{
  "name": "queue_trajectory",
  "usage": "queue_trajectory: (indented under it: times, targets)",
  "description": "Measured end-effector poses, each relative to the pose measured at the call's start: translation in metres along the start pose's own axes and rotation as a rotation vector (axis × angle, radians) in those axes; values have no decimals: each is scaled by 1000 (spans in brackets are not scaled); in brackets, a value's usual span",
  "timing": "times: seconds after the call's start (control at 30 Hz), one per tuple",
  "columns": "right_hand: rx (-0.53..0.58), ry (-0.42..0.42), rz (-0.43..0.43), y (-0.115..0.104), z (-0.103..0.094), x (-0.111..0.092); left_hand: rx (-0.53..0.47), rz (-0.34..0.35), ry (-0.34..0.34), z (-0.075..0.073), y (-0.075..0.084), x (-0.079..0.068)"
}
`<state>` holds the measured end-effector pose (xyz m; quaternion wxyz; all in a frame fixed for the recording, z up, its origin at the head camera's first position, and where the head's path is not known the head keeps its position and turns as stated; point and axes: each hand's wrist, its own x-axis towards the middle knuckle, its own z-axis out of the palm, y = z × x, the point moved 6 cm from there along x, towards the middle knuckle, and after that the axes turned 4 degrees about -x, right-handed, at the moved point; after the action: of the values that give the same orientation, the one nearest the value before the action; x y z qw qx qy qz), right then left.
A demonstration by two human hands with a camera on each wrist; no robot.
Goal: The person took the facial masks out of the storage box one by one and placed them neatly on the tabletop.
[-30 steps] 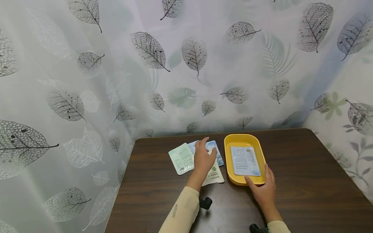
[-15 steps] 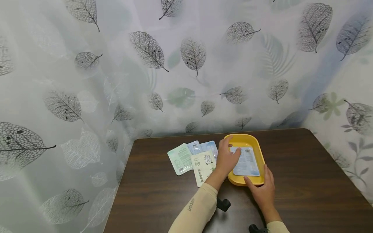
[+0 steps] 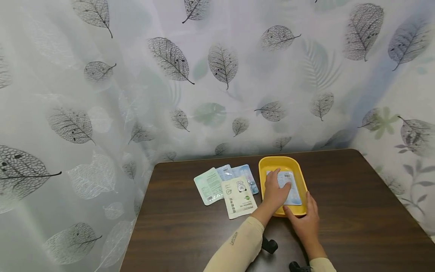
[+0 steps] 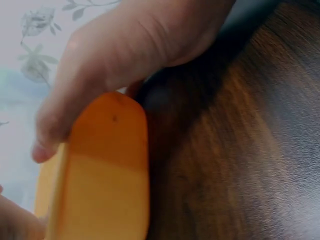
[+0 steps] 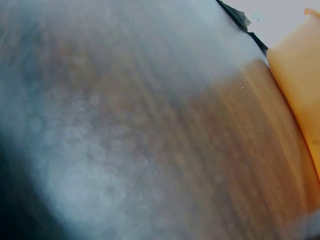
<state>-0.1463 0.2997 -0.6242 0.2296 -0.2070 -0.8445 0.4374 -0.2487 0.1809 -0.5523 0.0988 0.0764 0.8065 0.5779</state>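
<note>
My left hand point(image 3: 276, 193) reaches over the yellow tray point(image 3: 302, 177), thumb apart from the fingers, covering part of a light blue packet point(image 3: 294, 194) that lies inside. With its thumb at the near rim and its fingers along the right side, my right hand point(image 3: 306, 223) grips the tray's near right corner. That same right hand point(image 4: 120, 50) fills the top of the left wrist view, above the tray's wall. Part of my left hand point(image 4: 17, 222) shows at the lower left there. Only the tray's side point(image 5: 300, 80) and blurred tabletop appear in the right wrist view.
Left of the tray lies a loose group of packets: a cream one with a cartoon panda point(image 3: 239, 198) in front, a pale green one point(image 3: 209, 187), and blue ones point(image 3: 246, 175) behind. The brown table point(image 3: 170, 234) meets a leaf-patterned curtain point(image 3: 204, 94).
My left hand has moved right from above the loose packets to over the tray, uncovering the cream packet. My right hand keeps its place at the tray's corner.
</note>
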Motion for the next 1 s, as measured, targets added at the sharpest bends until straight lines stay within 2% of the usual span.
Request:
queue_trajectory:
  times: [0.13,0.27,0.57,0.77,1.0]
  targets:
    - [5,0,3,1,1,-1,29,-67,8,3,-12,-1]
    - [19,4,6,0,0,0,28,-75,13,4,-17,1]
    - [3,5,-9,0,0,-1,63,-179,-54,9,-24,6]
    - [11,20,-17,-1,0,0,70,-159,-75,12,-25,8]
    - [16,24,-23,-1,0,0,-6,-112,-28,9,-25,8]
